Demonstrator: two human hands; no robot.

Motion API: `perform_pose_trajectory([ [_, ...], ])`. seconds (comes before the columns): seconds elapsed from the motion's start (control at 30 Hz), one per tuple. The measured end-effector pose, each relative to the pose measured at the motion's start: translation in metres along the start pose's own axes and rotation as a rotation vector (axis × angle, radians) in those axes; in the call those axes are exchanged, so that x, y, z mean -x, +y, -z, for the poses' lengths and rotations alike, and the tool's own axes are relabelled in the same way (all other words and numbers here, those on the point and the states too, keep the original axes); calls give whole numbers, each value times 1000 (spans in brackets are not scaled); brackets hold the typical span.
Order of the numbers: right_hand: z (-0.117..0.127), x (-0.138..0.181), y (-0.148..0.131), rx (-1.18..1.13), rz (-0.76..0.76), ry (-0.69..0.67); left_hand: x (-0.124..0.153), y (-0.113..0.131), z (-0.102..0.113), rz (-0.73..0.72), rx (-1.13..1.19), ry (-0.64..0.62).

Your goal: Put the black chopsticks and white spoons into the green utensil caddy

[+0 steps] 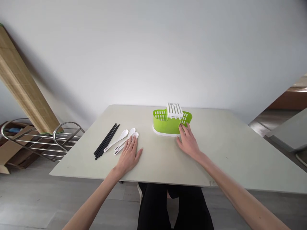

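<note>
A green slotted cutlery holder (168,122) with a white insert on top stands on a white base at the table's far middle. My right hand (188,140) lies flat with spread fingers, its fingertips touching the holder's near right side. Three white spoons (123,140) lie side by side left of centre. My left hand (129,155) rests flat and open on the table, its fingertips over the spoons' bowl ends. Several black chopsticks (106,140) lie in a bundle just left of the spoons.
The grey table (216,159) stands against a plain wall. A metal wire rack (43,139) and cardboard sit on the floor at the left, with a rolled bamboo mat (24,86) leaning on the wall. Another table's edge (291,131) shows at the right.
</note>
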State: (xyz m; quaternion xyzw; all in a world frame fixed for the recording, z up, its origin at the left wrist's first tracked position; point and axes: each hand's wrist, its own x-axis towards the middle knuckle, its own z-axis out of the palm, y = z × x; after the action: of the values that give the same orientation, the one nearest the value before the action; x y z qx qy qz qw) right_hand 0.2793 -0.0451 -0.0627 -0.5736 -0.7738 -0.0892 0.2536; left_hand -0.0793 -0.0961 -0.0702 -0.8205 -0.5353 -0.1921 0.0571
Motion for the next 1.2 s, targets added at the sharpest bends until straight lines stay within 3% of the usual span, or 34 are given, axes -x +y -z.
perform_pose_trajectory([
  [0.43, -53, -121, -110, -77, 103, -178, 4, 8, 5, -20, 69, 80],
  [0.63, -73, -160, -162, -128, 149, -201, 5, 10, 8, -23, 77, 78],
  [0.77, -78, -176, -182, -149, 164, -215, 4, 12, 10, -13, 85, 62],
  [0.93, -69, -162, -168, -175, 236, -226, 3, 13, 12, -4, 80, 71],
  [1.03, -63, -132, -136, -227, 291, -165, 3, 13, 12, -6, 69, 80],
  [1.2, -60, -69, -64, -271, 187, -138, 4, 13, 11, 3, 41, 79],
])
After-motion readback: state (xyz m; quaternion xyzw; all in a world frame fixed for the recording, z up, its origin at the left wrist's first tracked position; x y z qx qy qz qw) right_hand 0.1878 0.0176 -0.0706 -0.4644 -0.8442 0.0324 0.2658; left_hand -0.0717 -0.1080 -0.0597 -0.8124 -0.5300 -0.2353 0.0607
